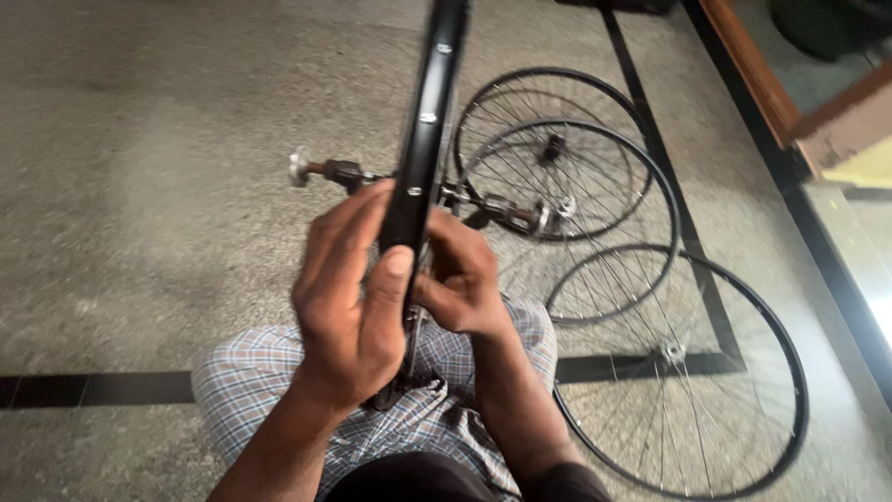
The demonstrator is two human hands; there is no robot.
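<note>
Gripping a black wheel rim [426, 139] edge-on, left hand [346, 296] wrapping it with thumb pressing the rim's face, right hand [462, 279] closing on its other side. Standing upright over the checked-cloth lap [269, 390], axle [325, 171] sticking out sideways. Lying flat on the stone floor [139, 186] toward its right edge, three spoked wheels [678, 372] overlapping.

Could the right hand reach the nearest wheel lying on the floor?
Probably yes. The right hand is on the upright black rim, and the nearest wheel on the floor lies close on that same side, with nothing between them. The hand would have to let go of the rim first.
</note>
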